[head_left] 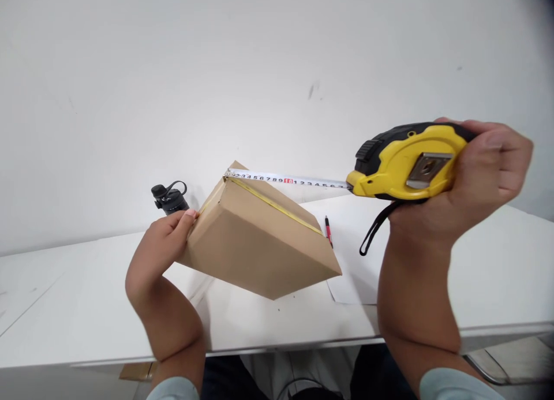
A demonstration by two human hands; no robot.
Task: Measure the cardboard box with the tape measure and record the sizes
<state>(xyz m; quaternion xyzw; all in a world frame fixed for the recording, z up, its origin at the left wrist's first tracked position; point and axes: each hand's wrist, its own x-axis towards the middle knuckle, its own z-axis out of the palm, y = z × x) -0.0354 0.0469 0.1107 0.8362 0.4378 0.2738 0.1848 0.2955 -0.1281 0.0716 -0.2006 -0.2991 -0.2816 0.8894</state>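
Note:
My left hand (167, 241) grips a brown cardboard box (255, 244) by its left side, thumb on the edge, and holds it tilted above the table. A strip of yellowish tape runs along the box's upper face. My right hand (489, 169) is closed around a yellow and black tape measure (415, 163) with a metal belt clip and a black wrist strap. Its white blade (285, 179) stretches leftward to the upper left corner of the box, where its metal end sits. The red 10 mark shows about halfway along the blade.
A black bottle (170, 198) with a loop on its lid stands behind my left hand. On the white table (86, 296) lie a sheet of white paper (355, 284) and a red and black pen (328, 231). The white wall (259, 71) rises behind the table.

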